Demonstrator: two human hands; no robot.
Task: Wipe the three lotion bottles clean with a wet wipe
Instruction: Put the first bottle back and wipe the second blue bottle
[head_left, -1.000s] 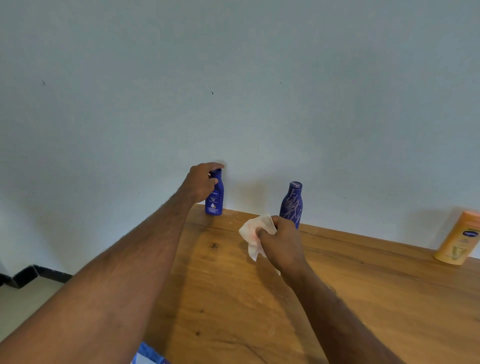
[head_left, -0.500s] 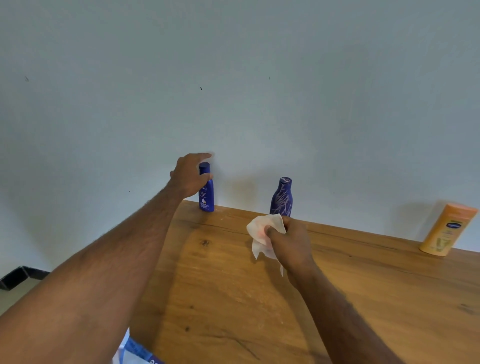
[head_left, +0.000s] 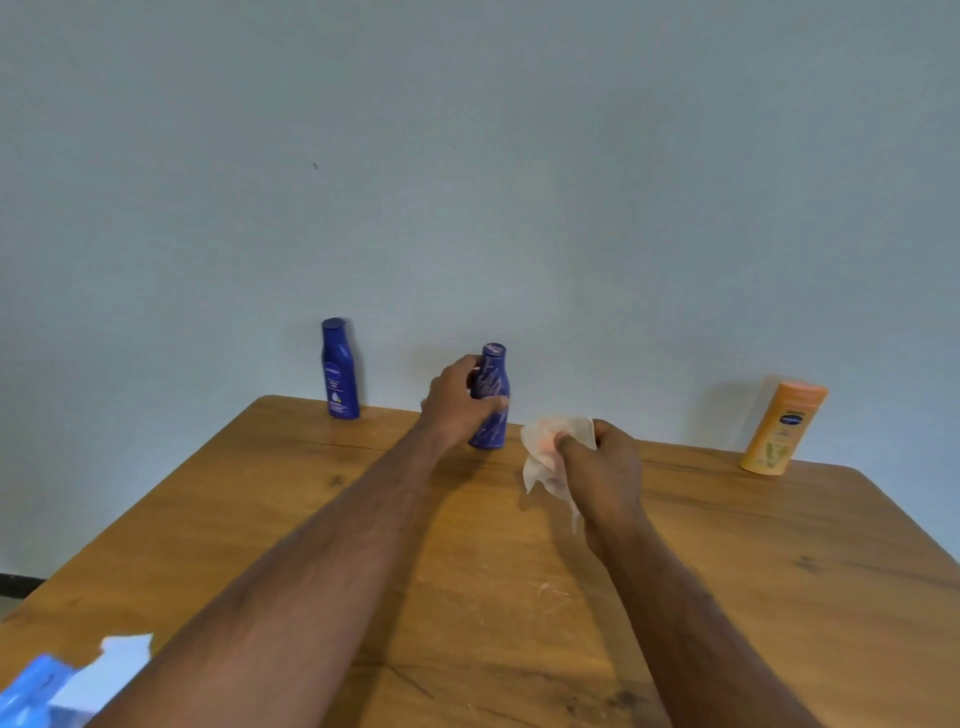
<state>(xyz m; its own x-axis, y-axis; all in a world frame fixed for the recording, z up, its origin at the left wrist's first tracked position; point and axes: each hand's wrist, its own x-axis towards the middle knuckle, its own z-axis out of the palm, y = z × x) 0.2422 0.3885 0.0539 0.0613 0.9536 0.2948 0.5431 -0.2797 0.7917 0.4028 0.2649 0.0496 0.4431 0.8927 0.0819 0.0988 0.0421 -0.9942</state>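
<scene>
Three lotion bottles stand along the far edge of the wooden table (head_left: 727, 597), against the wall. A plain dark blue bottle (head_left: 340, 370) stands alone at the left. My left hand (head_left: 457, 401) grips the middle one, a blue patterned bottle (head_left: 492, 400), upright on the table. An orange bottle (head_left: 783, 428) stands far to the right. My right hand (head_left: 602, 462) pinches a crumpled white wet wipe (head_left: 550, 453) just right of the patterned bottle, a little apart from it.
A blue and white wipe packet (head_left: 57, 686) lies at the table's near left corner, partly cut off by the frame. A pale wall rises directly behind the bottles. The table's left edge drops to the floor.
My left hand let go of the plain blue bottle and moved right to grip the patterned one. My right hand with the wipe shifted to the right of that bottle.
</scene>
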